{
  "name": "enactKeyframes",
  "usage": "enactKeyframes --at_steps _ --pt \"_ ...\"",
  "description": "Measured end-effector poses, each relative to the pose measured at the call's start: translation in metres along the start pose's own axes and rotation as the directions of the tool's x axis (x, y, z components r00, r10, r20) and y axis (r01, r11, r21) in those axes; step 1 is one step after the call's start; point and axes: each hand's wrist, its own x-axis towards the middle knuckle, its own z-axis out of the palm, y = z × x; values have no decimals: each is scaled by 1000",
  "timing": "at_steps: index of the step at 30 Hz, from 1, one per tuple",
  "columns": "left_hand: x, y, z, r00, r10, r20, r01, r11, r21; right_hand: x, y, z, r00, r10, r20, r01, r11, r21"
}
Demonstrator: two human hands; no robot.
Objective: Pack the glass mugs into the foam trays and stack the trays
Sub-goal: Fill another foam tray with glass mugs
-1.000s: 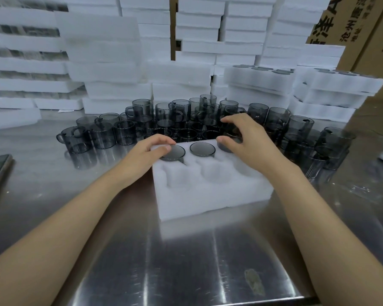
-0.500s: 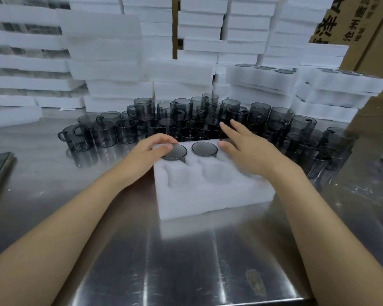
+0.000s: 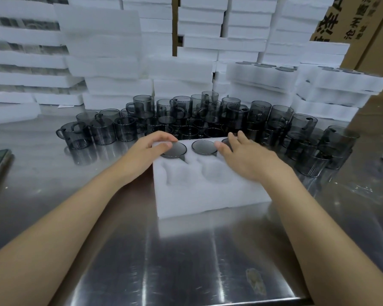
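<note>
So far, three glass mugs (image 3: 203,147) fill the back row of the foam tray (image 3: 208,195) at the middle of the counter (image 3: 164,261). The front pockets in view are empty, and many loose mugs (image 3: 259,111) wait behind. Your left hand (image 3: 146,153) curls its grip over the tray's far-left corner. Your right hand (image 3: 245,160) lies flat over the third mug, grip wide, holding nothing.

Bright overhead light is reflected as streaky glare on the near steel table (image 3: 186,261); far foam stacks (image 3: 102,40) are blurred, bowed.
</note>
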Motion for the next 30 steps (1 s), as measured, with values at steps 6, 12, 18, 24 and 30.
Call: enactKeyframes --at_steps 6,12,18,24,30 --pt "1 -2 0 1000 3 -4 -3 1000 -18 6 7 2 994 -64 92 54 994 98" --pt "1 -2 0 1000 -7 -5 7 1000 0 8 40 -22 906 313 -285 -269 945 185" --pt "0 0 -1 1000 -10 -6 10 1000 14 -1 68 -31 854 512 -89 -499 856 133" --pt "0 1 0 1000 -9 -4 9 1000 1 0 56 -26 923 329 -201 -260 916 306" --pt "-1 1 0 1000 -19 2 19 1000 11 -2 51 -25 952 198 -234 -108 931 348"
